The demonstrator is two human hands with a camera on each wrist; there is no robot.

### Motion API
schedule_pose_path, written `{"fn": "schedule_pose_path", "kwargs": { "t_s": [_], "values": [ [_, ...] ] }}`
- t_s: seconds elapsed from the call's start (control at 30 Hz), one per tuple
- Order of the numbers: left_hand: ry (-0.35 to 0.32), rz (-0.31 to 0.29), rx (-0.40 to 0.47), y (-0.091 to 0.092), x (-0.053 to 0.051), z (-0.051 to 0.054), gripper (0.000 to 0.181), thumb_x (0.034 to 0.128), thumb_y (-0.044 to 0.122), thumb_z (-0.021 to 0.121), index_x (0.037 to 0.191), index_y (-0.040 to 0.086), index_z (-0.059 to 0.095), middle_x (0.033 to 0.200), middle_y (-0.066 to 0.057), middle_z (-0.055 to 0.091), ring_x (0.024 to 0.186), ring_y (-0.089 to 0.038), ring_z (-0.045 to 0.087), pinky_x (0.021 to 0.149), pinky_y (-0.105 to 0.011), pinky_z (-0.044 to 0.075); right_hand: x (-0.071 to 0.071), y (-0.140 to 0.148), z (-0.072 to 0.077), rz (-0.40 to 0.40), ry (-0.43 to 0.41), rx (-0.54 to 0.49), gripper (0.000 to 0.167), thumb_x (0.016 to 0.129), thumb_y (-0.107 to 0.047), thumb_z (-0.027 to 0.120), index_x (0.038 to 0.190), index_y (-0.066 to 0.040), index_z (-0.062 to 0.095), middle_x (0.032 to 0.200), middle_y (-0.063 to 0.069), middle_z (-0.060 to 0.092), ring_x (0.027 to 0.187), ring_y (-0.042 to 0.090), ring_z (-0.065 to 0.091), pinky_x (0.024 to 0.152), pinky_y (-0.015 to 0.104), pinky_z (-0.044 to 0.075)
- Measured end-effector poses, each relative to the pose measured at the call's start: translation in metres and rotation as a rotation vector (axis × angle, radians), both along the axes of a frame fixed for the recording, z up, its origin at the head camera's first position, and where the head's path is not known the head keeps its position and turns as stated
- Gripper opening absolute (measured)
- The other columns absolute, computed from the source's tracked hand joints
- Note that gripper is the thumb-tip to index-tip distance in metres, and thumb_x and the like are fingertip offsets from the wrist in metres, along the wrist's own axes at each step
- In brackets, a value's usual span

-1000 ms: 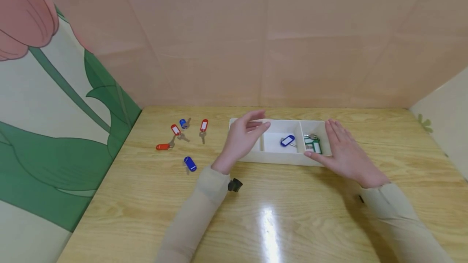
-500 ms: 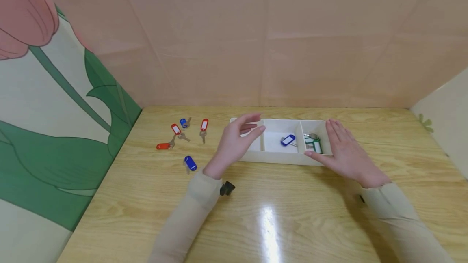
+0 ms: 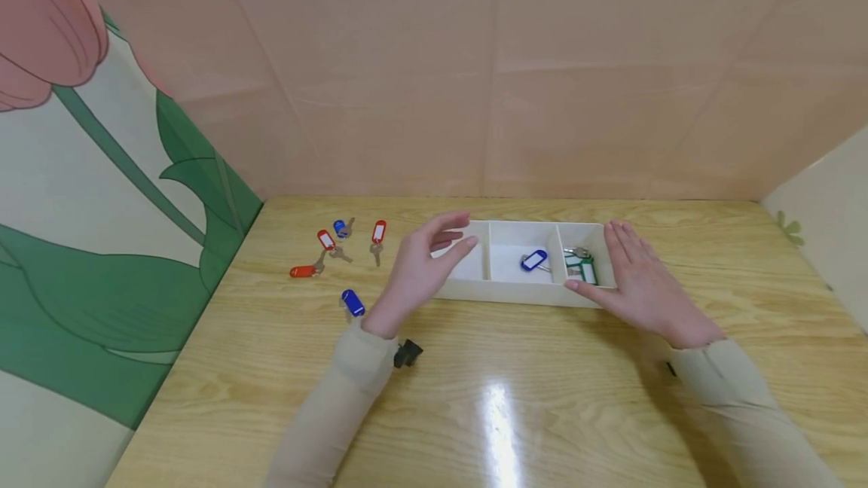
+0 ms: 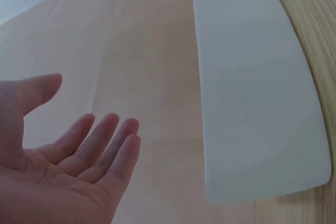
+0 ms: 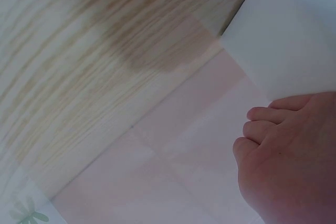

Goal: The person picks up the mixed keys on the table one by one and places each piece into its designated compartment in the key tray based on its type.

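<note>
One white tray (image 3: 515, 293) stands right of the tagged keys (image 3: 326, 240), probably light, stiff, best held by its end walls; the right hand (image 3: 640, 288) rests straight-fingered on its right end, the left hand (image 3: 415, 268), fingers apart, holding nothing, near its left.

L hand (image 3: 420, 266) has moved left & a bit toward the person since a sec ago (sleeve (image 3: 364, 360) & blk wrist device (image 3: 408, 353) along w/ it), wrist now right by the near blue key tag (image 3: 353, 303). In head view its fingertips no longer overlap the L divider (image 3: 486, 254), so more of the L compartment (image 3: 468, 268) shows.
</note>
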State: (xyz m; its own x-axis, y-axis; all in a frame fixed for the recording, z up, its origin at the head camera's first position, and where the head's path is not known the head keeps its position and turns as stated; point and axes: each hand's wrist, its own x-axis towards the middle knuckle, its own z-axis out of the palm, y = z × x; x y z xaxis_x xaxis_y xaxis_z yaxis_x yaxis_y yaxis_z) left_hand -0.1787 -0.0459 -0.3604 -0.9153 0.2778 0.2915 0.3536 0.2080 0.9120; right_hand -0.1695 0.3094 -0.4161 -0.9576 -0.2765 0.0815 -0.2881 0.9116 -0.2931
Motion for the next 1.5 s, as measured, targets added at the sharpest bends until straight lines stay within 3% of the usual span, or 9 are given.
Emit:
{"fn": "schedule_pose_path", "kwargs": {
  "t_s": [0.53, 0.67, 0.9, 1.13, 1.5],
  "values": [
    [0.008, 0.031, 0.005, -0.020, 0.001, -0.009, 0.041, 0.0995, 0.027, 0.070, 0.137, 0.012, 0.063, 0.132, -0.002, 0.064, 0.117, -0.021, 0.062, 0.105, -0.047, 0.047, 0.000, 0.000, 0.000, -0.002, -0.003, 0.018, 0.114, 0.094, -0.066, 0.059, 0.159, 0.004, -0.003, 0.165, 0.028, -0.002, 0.152, 0.041, -0.005, 0.121, 0.050, -0.007],
    [0.001, 0.046, -0.011, -0.025, 0.001, -0.012, 0.041, 0.0993, 0.026, 0.070, 0.137, 0.012, 0.063, 0.131, -0.001, 0.065, 0.117, -0.019, 0.062, 0.104, -0.040, 0.048, 0.000, -0.001, 0.000, -0.002, -0.007, 0.015, 0.114, 0.094, -0.066, 0.059, 0.159, 0.004, -0.004, 0.165, 0.027, -0.004, 0.152, 0.042, -0.005, 0.121, 0.050, -0.007],
    [-0.008, 0.066, -0.039, -0.032, 0.001, -0.016, 0.041, 0.0998, 0.026, 0.070, 0.136, 0.009, 0.062, 0.132, -0.005, 0.065, 0.118, -0.023, 0.062, 0.105, -0.046, 0.047, 0.001, -0.001, 0.001, -0.001, 0.001, 0.008, 0.113, 0.094, -0.065, 0.059, 0.159, 0.003, -0.003, 0.165, 0.029, -0.001, 0.152, 0.040, -0.007, 0.121, 0.050, -0.007],
    [-0.003, 0.072, -0.067, -0.036, 0.003, -0.019, 0.040, 0.0996, 0.025, 0.070, 0.135, 0.009, 0.063, 0.133, -0.005, 0.064, 0.119, -0.024, 0.062, 0.104, -0.038, 0.048, 0.001, -0.002, 0.002, 0.000, -0.004, 0.011, 0.113, 0.094, -0.065, 0.059, 0.159, 0.004, -0.003, 0.165, 0.027, -0.004, 0.152, 0.039, -0.008, 0.121, 0.050, -0.007],
    [-0.010, 0.099, -0.084, -0.043, 0.004, -0.023, 0.041, 0.0987, 0.025, 0.071, 0.135, 0.007, 0.063, 0.131, -0.004, 0.065, 0.118, -0.022, 0.062, 0.104, -0.039, 0.048, 0.001, -0.001, 0.001, 0.000, 0.002, 0.011, 0.113, 0.094, -0.065, 0.059, 0.159, 0.004, -0.002, 0.165, 0.027, -0.002, 0.152, 0.039, -0.008, 0.121, 0.050, -0.007]
  ]
}}
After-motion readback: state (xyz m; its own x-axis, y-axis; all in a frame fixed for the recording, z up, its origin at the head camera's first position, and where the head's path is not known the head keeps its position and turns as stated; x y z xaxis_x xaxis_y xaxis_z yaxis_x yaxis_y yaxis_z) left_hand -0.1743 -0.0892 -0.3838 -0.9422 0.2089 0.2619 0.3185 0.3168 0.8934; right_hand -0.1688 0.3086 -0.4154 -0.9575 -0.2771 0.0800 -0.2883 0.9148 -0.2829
